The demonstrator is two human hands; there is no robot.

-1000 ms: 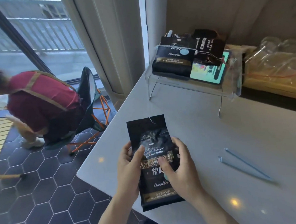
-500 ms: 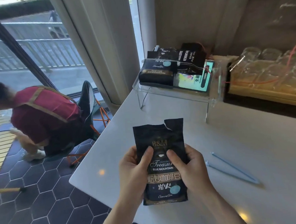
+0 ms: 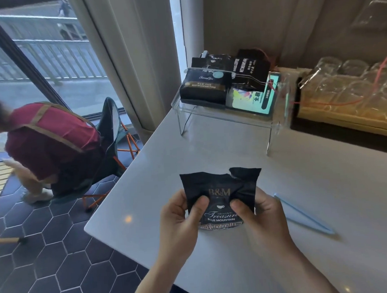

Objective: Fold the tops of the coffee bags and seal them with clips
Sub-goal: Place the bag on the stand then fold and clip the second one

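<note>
In front of me is a white table (image 3: 210,145) with a rounded near-left corner. To my right on it lies a light blue clip (image 3: 303,214), partly hidden behind my right hand (image 3: 262,216). At the far edge a clear acrylic stand (image 3: 231,119) rests on the table on its legs, carrying several dark coffee bags (image 3: 204,87) and a bright green packet (image 3: 255,98) lying side by side

Both hands, left hand (image 3: 180,216) and right hand (image 3: 259,216), pinch a black coffee bag (image 3: 220,189) over the white table (image 3: 210,145); a blue clip (image 3: 303,214) lies just right
</note>
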